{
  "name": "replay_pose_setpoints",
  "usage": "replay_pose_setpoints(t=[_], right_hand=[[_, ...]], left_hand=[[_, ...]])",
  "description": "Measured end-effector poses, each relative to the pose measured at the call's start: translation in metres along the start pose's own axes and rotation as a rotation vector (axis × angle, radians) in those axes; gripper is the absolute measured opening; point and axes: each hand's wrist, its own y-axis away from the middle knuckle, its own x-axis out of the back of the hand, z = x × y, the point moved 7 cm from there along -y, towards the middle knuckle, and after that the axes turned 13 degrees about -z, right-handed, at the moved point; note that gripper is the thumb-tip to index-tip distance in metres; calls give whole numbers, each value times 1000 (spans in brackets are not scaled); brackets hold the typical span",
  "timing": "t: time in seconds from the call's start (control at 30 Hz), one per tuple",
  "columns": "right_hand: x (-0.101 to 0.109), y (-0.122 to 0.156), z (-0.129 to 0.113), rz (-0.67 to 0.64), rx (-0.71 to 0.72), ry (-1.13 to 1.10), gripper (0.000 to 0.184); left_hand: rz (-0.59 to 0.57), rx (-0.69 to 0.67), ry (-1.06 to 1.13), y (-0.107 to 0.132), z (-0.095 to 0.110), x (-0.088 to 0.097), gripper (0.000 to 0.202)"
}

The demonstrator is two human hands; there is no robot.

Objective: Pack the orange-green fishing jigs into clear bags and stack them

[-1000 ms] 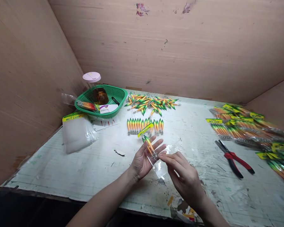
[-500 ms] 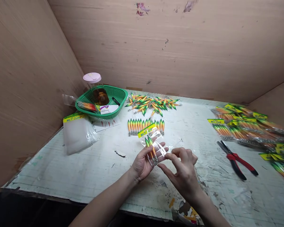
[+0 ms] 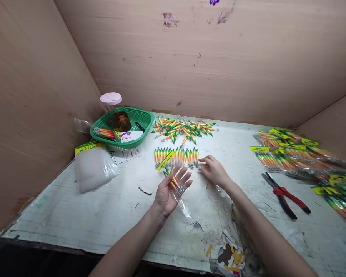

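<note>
My left hand (image 3: 169,191) lies palm up over the table and cradles a clear plastic bag (image 3: 175,184) with a yellow header and a couple of orange-green lures inside. The fingers are loosely curled under it. My right hand (image 3: 215,169) reaches forward, fingers spread, its tips next to a neat row of lures (image 3: 175,157) laid side by side on the table. Nothing shows in the right hand. Behind the row lies a loose heap of lures (image 3: 184,128).
A green basket (image 3: 141,116) with a pink-lidded jar (image 3: 113,100) stands back left, a stack of empty bags (image 3: 92,165) beside it. Filled packs (image 3: 294,154) pile at the right, with red-handled pliers (image 3: 285,194) near them. Wooden walls enclose three sides.
My right hand has left the bag and moved forward to the row of lures. The left hand has opened flatter, still bearing the bag.
</note>
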Motion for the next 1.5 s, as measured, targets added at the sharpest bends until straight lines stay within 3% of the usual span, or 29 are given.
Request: replay_pose_setpoints(t=[0.1, 0.2, 0.63, 0.73, 0.8, 0.93, 1.03, 1.17, 1.3, 1.5], right_hand=[[-22, -13, 11, -71, 8, 25, 24], [-30, -19, 12, -101, 8, 40, 27], [-29, -20, 11, -66, -1, 80, 23], [-12, -5, 0, -27, 18, 76, 19], [11, 14, -19, -11, 50, 66, 18], [72, 65, -78, -49, 154, 24, 17], [88, 97, -127, -229, 319, 29, 20], [62, 109, -156, -326, 375, 161, 16], [33, 97, -160, -208, 383, 368, 21], [25, 79, -161, -27, 374, 545, 26]], left_hand=[[-6, 1, -3, -1, 1, 1, 33], [-21, -9, -38, -2, 1, 4, 34], [-20, 8, -63, -6, 1, 10, 37], [-12, 1, -68, -7, 1, 12, 32], [-14, -2, -73, -7, 1, 12, 30], [-21, 2, -75, -7, 0, 11, 29], [-20, 11, -71, -8, -1, 11, 29], [-36, 40, -70, -7, -5, 12, 31], [-64, 75, -93, -7, -8, 12, 32], [-105, 103, -132, -6, -12, 9, 26]])
